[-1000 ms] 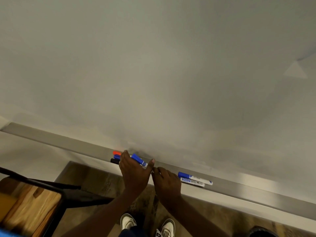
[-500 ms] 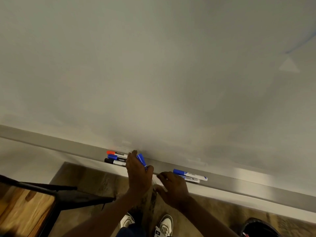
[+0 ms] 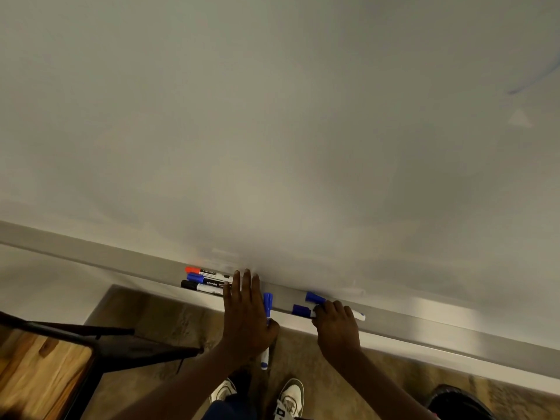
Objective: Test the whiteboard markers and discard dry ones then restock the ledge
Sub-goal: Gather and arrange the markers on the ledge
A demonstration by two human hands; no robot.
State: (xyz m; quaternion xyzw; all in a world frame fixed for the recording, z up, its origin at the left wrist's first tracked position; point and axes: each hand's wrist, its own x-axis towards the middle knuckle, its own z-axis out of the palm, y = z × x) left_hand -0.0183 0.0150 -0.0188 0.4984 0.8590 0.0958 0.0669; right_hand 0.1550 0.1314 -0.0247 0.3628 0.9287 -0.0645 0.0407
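Head view: a pale whiteboard (image 3: 272, 131) rises over a metal ledge (image 3: 424, 330). Left hand (image 3: 247, 316) thumb-pinches a blue marker (image 3: 267, 304) at its edge; right hand (image 3: 336, 325) curls round blue-capped markers (image 3: 303, 310) lying there, above wood-look floor (image 3: 169, 322).

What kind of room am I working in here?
Probably an office or meeting room: a wide whiteboard, its metal ledge carrying markers, and a wooden table with a black frame nearby.
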